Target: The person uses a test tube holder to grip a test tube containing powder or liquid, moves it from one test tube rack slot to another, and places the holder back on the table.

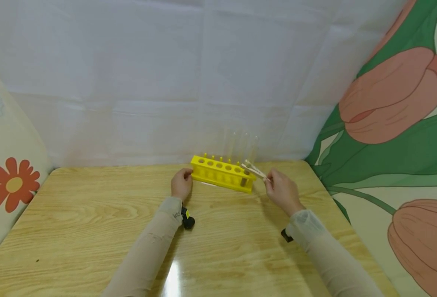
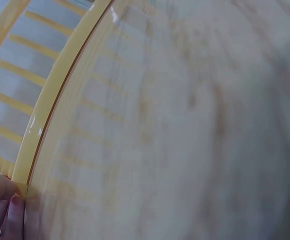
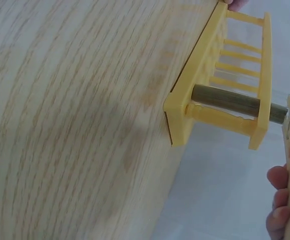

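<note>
left hand [image 1: 181, 185] pinches left end of yellow rack [image 1: 222, 171], right hand [image 1: 282, 190] grips wooden clamp [image 1: 255, 170] by rack's right end. left sleeve [image 1: 149, 243] writing unreadable.

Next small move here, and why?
Probably seat the wooden clamp squarely on the dark tube before any pull. The right hand holds the clamp by the tube's upper end, but the views don't clearly show a firm grip; the tube stands at one end of the yellow rack, the left hand holding the other.
</note>
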{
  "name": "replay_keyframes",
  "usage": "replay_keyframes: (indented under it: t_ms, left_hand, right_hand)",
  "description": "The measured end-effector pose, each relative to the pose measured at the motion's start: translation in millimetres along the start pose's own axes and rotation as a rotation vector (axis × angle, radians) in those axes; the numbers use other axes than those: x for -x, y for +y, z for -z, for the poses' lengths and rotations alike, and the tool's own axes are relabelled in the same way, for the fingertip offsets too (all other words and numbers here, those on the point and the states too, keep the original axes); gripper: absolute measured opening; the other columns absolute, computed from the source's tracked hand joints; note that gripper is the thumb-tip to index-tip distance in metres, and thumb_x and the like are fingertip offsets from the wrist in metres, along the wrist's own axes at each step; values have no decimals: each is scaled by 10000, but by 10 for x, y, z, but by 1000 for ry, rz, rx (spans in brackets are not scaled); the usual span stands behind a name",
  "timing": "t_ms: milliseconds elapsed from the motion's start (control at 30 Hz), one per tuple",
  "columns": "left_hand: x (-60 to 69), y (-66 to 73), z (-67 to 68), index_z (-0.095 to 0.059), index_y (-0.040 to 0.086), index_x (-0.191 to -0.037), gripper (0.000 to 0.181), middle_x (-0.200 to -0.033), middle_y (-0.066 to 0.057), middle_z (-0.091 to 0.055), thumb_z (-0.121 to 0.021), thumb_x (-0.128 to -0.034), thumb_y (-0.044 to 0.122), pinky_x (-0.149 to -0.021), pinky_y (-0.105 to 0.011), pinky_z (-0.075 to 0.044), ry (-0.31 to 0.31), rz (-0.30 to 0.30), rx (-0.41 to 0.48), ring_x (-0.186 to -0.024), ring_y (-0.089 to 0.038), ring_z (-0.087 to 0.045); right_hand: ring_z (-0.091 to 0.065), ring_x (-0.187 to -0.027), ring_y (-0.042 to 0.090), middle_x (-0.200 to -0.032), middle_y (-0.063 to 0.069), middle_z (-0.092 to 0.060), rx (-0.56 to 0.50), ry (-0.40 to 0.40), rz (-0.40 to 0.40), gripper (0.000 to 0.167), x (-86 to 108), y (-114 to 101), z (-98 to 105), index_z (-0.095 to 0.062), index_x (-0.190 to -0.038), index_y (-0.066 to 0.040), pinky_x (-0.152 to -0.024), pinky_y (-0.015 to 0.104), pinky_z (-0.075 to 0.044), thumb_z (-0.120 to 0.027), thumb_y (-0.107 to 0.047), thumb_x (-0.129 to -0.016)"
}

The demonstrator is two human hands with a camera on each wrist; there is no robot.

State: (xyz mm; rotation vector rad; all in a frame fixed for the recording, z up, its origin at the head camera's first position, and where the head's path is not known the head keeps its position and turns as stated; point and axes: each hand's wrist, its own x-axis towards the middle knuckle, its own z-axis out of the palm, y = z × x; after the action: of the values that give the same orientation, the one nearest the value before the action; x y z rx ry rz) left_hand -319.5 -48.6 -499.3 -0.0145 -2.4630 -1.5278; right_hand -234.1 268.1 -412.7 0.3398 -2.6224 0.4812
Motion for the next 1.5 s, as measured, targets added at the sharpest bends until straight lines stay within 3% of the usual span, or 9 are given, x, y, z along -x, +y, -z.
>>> replay_keyframes:
  t_ms: [300,867,1100,1500]
  left_hand:
    - [9,36,34,-681,-63,-1172,238,-1163,-234,-685,-562,-968,-35,-970,-481,-511,-14,40,10,-1108,-373,-633]
    - [-8,15,25,-684,-61,-1170,235,-1160,-229,-687,-569,-967,-33,-973,-475,-511,-19,35,-1,-1103,-368,-635]
    - [-21,-18,1,-688,-58,-1146,219,-1136,-228,-690,-574,-960,-38,-968,-480,-514,-12,2,-7,-1092,-369,-638]
    - [-24,-5,8,-686,-44,-1163,222,-1160,-217,-686,-571,-974,-27,-971,-471,-513,-24,21,2,-1107,-359,-631]
  right_hand:
    - [-475,-578,176,-720,47,-561,5,-55,-21,112,13,-8,-39,-601,-901,-51,-511,346,-423,-681,-115,-945]
    - [-500,-575,168,-737,51,-584,5,-45,-23,115,40,9,-73,-590,-899,-62,-497,348,-435,-677,-120,-948]
    - [-502,-584,171,-751,53,-591,0,-55,-52,110,36,6,-63,-603,-912,-58,-503,348,-435,-674,-129,-956]
    - [-541,-605,204,-771,80,-630,-5,-8,-64,119,38,-13,-74,-635,-915,-47,-505,378,-450,-690,-149,-945]
